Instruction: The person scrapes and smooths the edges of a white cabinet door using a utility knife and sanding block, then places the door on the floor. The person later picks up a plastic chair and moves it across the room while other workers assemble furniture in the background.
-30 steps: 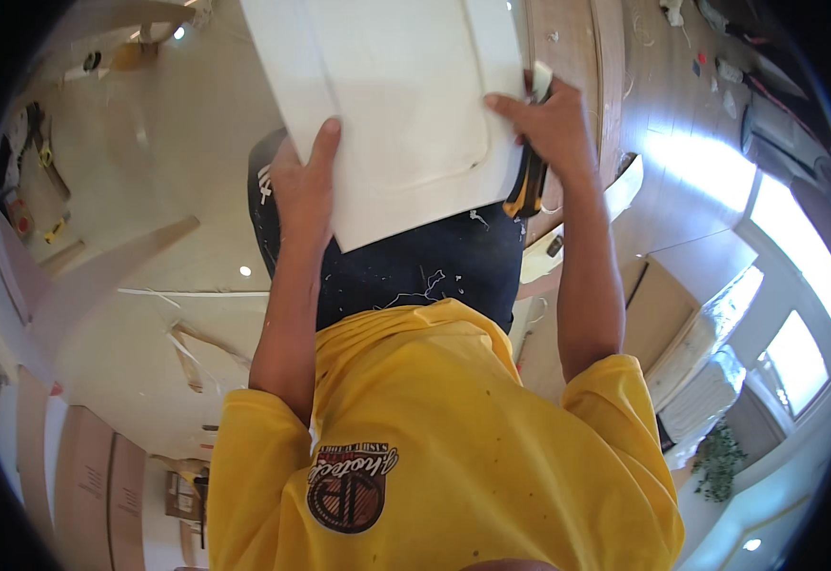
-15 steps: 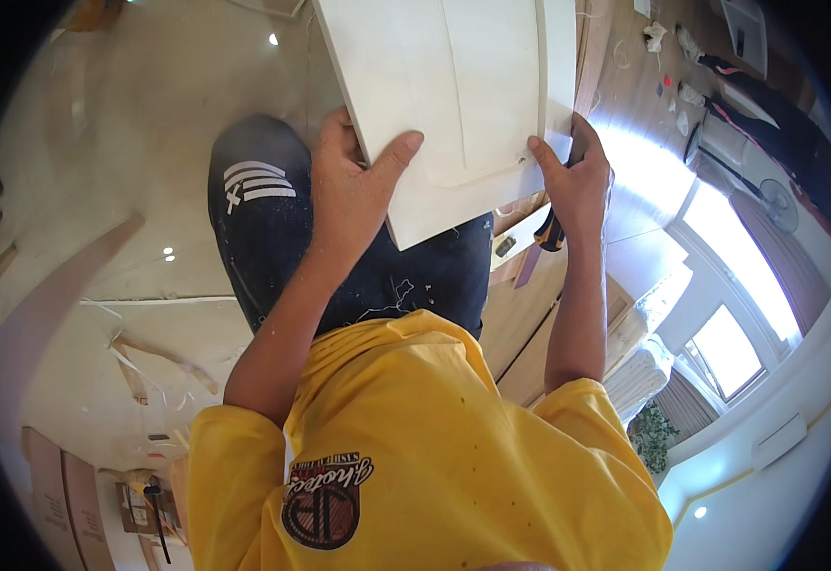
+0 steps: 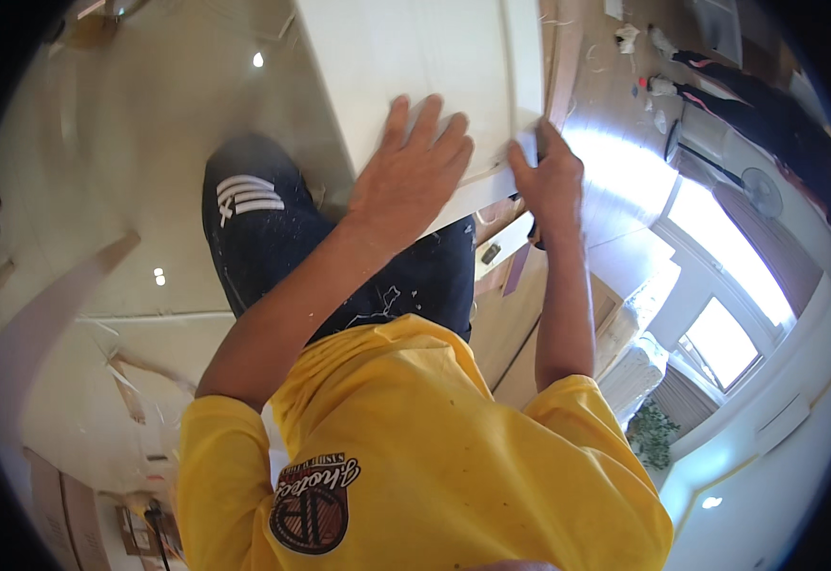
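One round grey fan [image 3: 763, 193] stands right of one flat white panel [image 3: 415, 57], left hand [image 3: 404, 181] spread across it, right hand [image 3: 554, 188] pinching its edge.

pale, glossy floor [image 3: 149, 124] spreads across the left, dotted with small reflected lights [image 3: 258, 59]. at right, daylight [image 3: 615, 176] glares white on the floor near two bright windows [image 3: 720, 344], one long, one square, edged by grey-brown curtains [image 3: 785, 243]. a round-headed fan [image 3: 761, 193] stands close by, with a leafy green plant [image 3: 652, 436] further down. a small lamp [image 3: 712, 502] glows at lower right.
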`<state>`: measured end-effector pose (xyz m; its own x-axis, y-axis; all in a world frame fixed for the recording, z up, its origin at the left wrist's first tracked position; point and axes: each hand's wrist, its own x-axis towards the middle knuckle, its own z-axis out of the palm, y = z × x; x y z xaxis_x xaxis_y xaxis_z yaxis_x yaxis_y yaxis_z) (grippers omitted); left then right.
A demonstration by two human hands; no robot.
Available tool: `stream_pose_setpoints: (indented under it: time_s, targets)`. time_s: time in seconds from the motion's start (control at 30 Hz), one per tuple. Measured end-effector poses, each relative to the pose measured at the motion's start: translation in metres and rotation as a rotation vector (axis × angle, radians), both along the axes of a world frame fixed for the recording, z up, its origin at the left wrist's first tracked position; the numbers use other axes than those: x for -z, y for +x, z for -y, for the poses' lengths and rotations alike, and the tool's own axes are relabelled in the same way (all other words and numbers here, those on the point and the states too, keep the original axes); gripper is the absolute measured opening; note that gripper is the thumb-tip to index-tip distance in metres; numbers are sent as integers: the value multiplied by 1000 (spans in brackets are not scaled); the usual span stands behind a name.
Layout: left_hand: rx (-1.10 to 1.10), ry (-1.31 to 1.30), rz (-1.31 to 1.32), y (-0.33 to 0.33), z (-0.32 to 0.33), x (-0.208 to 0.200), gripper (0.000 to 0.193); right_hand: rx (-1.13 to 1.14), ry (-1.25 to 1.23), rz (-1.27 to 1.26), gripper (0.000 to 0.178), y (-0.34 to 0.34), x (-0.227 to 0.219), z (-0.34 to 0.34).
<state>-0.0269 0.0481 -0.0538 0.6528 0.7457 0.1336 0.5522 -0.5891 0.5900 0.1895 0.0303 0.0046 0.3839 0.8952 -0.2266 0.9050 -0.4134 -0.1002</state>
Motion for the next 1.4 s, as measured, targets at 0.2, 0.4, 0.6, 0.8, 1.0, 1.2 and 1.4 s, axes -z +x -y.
stream_pose_setpoints:
  time_s: [0.2,0.4,0.6,0.8,1.0,1.2,1.4]
  targets:
    - [-4,62,31,2,-1,4,39,-22,204,-105,56,16,21,14]
    - [16,131,-31,3,5,-11,42,-86,171,-91,53,17,22,17]
    - [65,231,-29,-8,31,-3,41,-92,143,-124,46,6,14,48]
    - [70,258,-55,-5,47,4,41,-39,168,-160,47,-2,21,64]
    - [185,103,-144,-2,12,-2,42,-25,95,-114,47,-6,8,50]
    - [119,179,-61,6,-8,4,50,-30,169,-117,54,-9,7,60]
    - [97,179,-80,14,-7,9,51,-43,113,-81,59,3,20,59]
